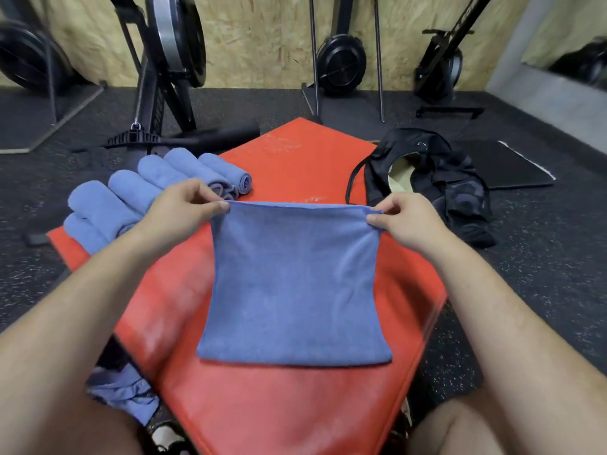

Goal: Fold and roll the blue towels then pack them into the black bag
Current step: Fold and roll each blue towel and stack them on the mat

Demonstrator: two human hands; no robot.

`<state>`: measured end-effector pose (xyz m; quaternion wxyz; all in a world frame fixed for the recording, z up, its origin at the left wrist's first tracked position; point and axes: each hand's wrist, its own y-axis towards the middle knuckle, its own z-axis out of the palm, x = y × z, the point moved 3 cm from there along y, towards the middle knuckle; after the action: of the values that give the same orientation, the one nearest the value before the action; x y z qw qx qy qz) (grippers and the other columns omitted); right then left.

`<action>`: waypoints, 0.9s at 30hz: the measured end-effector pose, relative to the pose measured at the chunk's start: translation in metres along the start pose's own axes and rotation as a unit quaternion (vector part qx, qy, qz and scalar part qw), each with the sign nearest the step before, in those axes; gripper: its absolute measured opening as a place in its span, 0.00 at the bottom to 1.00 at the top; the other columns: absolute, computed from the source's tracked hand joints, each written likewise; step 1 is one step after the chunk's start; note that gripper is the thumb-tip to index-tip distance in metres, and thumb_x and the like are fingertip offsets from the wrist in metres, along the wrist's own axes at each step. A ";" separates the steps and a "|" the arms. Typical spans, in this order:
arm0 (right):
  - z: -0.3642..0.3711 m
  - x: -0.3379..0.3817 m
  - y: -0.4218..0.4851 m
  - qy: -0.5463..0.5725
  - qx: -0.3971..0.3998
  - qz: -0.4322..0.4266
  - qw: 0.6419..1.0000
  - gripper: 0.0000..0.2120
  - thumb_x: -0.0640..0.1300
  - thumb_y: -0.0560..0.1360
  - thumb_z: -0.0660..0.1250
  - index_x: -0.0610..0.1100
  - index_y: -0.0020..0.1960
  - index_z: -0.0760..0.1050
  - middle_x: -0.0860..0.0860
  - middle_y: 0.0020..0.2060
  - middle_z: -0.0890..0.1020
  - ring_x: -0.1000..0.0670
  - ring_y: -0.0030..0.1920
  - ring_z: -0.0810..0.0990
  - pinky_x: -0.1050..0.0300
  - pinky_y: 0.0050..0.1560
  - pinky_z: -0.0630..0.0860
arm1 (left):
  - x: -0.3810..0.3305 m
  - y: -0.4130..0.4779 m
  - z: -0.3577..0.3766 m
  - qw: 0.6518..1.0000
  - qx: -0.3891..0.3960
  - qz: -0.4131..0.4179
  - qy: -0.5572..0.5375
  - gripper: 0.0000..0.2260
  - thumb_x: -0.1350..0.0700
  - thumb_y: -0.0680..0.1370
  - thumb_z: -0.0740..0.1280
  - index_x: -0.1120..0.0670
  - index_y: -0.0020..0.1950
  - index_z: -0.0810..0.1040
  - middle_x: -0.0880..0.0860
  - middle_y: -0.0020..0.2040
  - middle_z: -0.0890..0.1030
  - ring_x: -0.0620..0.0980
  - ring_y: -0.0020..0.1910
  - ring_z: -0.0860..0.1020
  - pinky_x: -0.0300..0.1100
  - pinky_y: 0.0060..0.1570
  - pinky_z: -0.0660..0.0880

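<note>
Left hand (184, 205) and right hand (402, 218) pinching towel's (292, 284) far corners on red bench (295, 405), rolled towels (147, 188) left of it, black bag (437, 178) right

Mat (295, 405) on the floor (542, 241), centre of view. One towel (292, 284) flat on the mat, mid-surface. Left hand (177, 208) at its far-left corner, right hand (407, 221) at its far-right corner, fingers (219, 206) pinching that far edge. Rolled towels (131, 192) in a row, left-rear, side by side along the mat's left edge. Bag (437, 178) right-rear, on the floor just beside the mat. Flat board (512, 165) on the floor right of the bag. Loose cloth heap (121, 392) near-left, beside the mat. Exercise machines (170, 60) behind everything, against the wall (262, 37).
</note>
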<state>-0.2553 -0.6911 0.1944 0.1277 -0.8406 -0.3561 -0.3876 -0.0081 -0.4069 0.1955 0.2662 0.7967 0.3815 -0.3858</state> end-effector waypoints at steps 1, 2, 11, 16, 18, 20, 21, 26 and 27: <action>-0.009 0.006 -0.012 0.029 0.003 -0.002 1.000 0.04 0.42 0.72 0.76 0.42 0.43 0.82 0.49 0.39 0.85 0.54 0.37 0.80 0.58 0.41 0.75 | -0.006 -0.011 -0.010 1.000 0.001 -0.005 -0.019 0.10 0.50 0.73 0.76 0.55 0.44 0.80 0.49 0.37 0.83 0.42 0.35 0.77 0.43 0.41 0.72; -0.020 0.012 -0.026 0.056 0.009 -0.006 0.998 0.03 0.41 0.72 0.76 0.42 0.43 0.83 0.48 0.39 0.86 0.54 0.36 0.80 0.60 0.41 0.75 | -0.013 -0.021 -0.022 0.999 0.005 -0.005 -0.035 0.11 0.49 0.72 0.77 0.55 0.44 0.80 0.53 0.40 0.84 0.46 0.38 0.79 0.46 0.43 0.73; -0.116 0.101 -0.110 0.199 0.027 -0.118 0.972 0.04 0.38 0.78 0.68 0.41 0.45 0.79 0.54 0.32 0.83 0.60 0.31 0.78 0.69 0.34 0.72 | -0.109 -0.090 -0.126 0.978 0.056 0.066 -0.193 0.25 0.41 0.48 0.84 0.55 0.34 0.81 0.56 0.42 0.84 0.49 0.37 0.81 0.37 0.38 0.77; -0.140 0.142 -0.093 0.145 -0.031 -0.154 0.977 0.02 0.37 0.77 0.71 0.41 0.47 0.78 0.49 0.37 0.84 0.54 0.35 0.81 0.61 0.42 0.78 | -0.146 -0.070 -0.148 0.987 -0.022 0.083 -0.136 0.11 0.60 0.68 0.79 0.57 0.39 0.76 0.59 0.41 0.82 0.47 0.29 0.76 0.36 0.33 0.74; -0.137 0.149 -0.072 0.110 -0.053 -0.139 0.983 0.05 0.37 0.76 0.72 0.42 0.51 0.77 0.44 0.42 0.84 0.48 0.38 0.83 0.52 0.46 0.81 | -0.152 -0.055 -0.145 0.990 -0.051 0.091 -0.093 0.10 0.62 0.72 0.77 0.57 0.41 0.76 0.57 0.39 0.82 0.48 0.30 0.76 0.38 0.34 0.74; -0.130 0.153 -0.053 0.062 -0.057 -0.130 0.988 0.08 0.38 0.77 0.71 0.42 0.56 0.78 0.44 0.45 0.84 0.48 0.37 0.83 0.56 0.45 0.82 | -0.152 -0.041 -0.138 0.992 -0.055 0.091 -0.066 0.08 0.62 0.74 0.76 0.55 0.45 0.77 0.53 0.38 0.80 0.49 0.35 0.77 0.38 0.34 0.74; -0.125 0.155 -0.046 0.023 -0.055 -0.131 0.990 0.07 0.38 0.77 0.69 0.42 0.55 0.80 0.45 0.44 0.84 0.52 0.35 0.82 0.63 0.41 0.79 | -0.151 -0.035 -0.133 0.993 -0.055 0.088 -0.052 0.07 0.62 0.75 0.74 0.55 0.49 0.79 0.51 0.38 0.79 0.47 0.36 0.77 0.34 0.33 0.74; -0.110 0.157 -0.025 -0.047 -0.056 -0.130 0.989 0.09 0.37 0.76 0.66 0.48 0.41 0.80 0.53 0.37 0.83 0.53 0.38 0.79 0.59 0.40 0.74 | -0.153 -0.023 -0.119 0.992 -0.095 0.087 0.014 0.02 0.62 0.78 0.71 0.57 0.47 0.82 0.51 0.37 0.80 0.35 0.26 0.76 0.26 0.27 0.69; -0.110 0.156 -0.023 -0.049 -0.068 -0.133 0.988 0.08 0.38 0.76 0.67 0.48 0.42 0.80 0.55 0.37 0.82 0.52 0.40 0.79 0.58 0.41 0.73 | -0.154 -0.023 -0.118 0.990 -0.100 0.094 0.014 0.02 0.62 0.79 0.70 0.58 0.46 0.82 0.51 0.37 0.79 0.34 0.26 0.76 0.26 0.27 0.70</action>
<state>-0.2631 -0.6507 0.3824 -0.0002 -0.8102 -0.4438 -0.3829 -0.0412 -0.3710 0.3852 0.3742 0.8039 0.3451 -0.3077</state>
